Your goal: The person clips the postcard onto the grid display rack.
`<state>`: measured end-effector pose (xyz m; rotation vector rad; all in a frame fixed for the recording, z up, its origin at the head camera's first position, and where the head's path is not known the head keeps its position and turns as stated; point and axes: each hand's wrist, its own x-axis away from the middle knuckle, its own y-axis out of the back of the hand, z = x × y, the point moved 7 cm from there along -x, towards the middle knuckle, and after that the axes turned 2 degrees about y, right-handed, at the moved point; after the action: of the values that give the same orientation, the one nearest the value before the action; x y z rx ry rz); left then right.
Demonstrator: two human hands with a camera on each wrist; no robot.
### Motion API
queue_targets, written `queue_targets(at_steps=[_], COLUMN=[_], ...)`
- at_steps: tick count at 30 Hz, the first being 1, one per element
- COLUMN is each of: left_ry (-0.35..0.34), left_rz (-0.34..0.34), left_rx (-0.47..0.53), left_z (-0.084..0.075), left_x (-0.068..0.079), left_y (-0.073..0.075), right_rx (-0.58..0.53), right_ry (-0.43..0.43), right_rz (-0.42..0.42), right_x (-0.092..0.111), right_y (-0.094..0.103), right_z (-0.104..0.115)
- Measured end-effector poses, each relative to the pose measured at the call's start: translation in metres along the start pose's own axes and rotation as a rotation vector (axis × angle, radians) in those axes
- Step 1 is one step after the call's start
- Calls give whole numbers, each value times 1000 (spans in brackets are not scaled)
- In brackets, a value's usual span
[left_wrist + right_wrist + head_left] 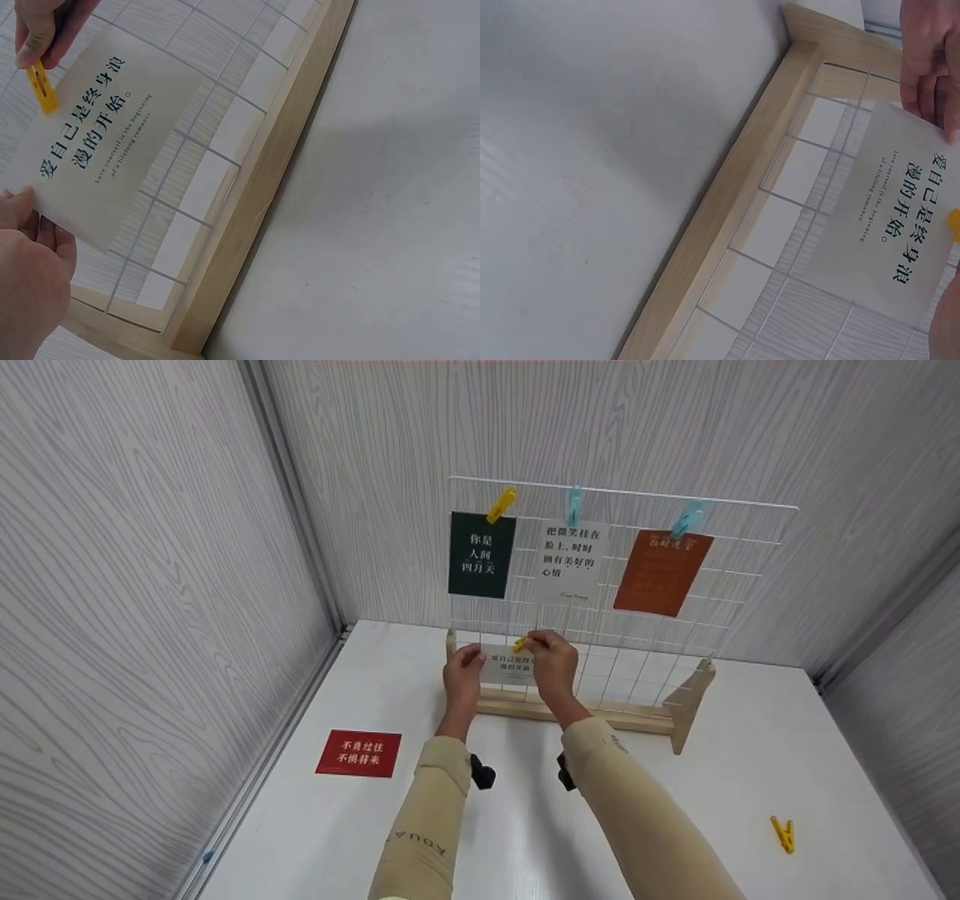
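A pale card with dark printed lettering lies against the lower left of a white wire grid. My left hand pinches the card's left edge between thumb and fingers. In my right hand a yellow clothespin is held by its handles, with its tip over the card's top edge. Higher on the grid hang a dark green card under a yellow clip, a white card under a blue clip, and an orange-red card under another blue clip.
The grid stands in a wooden base on a white table. A red card lies on the table at the left, and a loose yellow clothespin at the right. Wood-grain panels wall in the table.
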<state>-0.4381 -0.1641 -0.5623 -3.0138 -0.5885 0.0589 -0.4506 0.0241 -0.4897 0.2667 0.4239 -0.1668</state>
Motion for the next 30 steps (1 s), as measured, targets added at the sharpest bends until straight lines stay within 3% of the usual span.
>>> queue_targets(at_steps=[18, 24, 30], left_ry=[-2, -10, -10], left_rz=[-28, -20, -51], left_rx=[56, 72, 22], left_z=[-4, -4, -3], left_x=[0, -1, 0], left_y=[-1, -3, -2], right_rx=[-24, -27, 2], right_ry=[-79, -55, -25], right_rz=[-36, -37, -33], right_x=[5, 6, 9], right_y=[-4, -6, -9], right_z=[-5, -6, -6])
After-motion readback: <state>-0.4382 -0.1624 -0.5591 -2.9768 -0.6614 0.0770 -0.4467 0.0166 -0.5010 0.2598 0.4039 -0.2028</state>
